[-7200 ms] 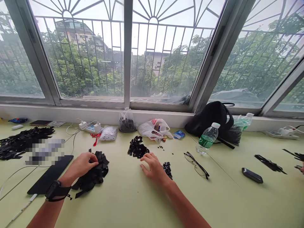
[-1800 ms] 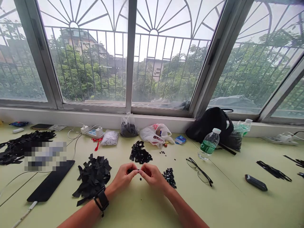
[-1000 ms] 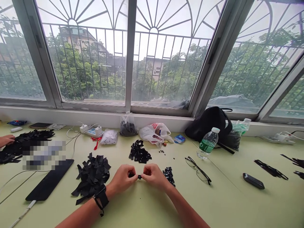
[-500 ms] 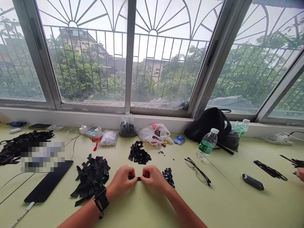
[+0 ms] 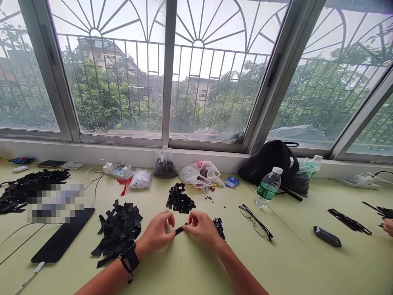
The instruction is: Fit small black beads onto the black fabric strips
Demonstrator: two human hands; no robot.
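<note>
A short black strip (image 5: pixel 180 230) spans the gap between my two hands, low over the pale green table. Its left end is at the fingertips of my left hand (image 5: pixel 159 232), which wears a black watch. My right hand (image 5: pixel 201 228) pinches the other end between thumb and finger. Just beyond the hands is a small pile of black pieces (image 5: pixel 180 199). Left of my left wrist, a larger heap of black strips (image 5: pixel 118 231) is spread out. Small dark rings (image 5: pixel 219 229) lie in a cluster beside my right hand.
Eyeglasses (image 5: pixel 256 222) and a water bottle (image 5: pixel 268 187) stand to the right, with a black case (image 5: pixel 327 236) farther over. A black pad (image 5: pixel 63 235) with a cable lies left. Another person's hand (image 5: pixel 388 226) shows at the right edge. Plastic bags (image 5: pixel 201 175) line the back.
My hands have moved slightly apart and their fingers have opened out a little. The black strip between them now shows more of its length and tilts up toward the right.
</note>
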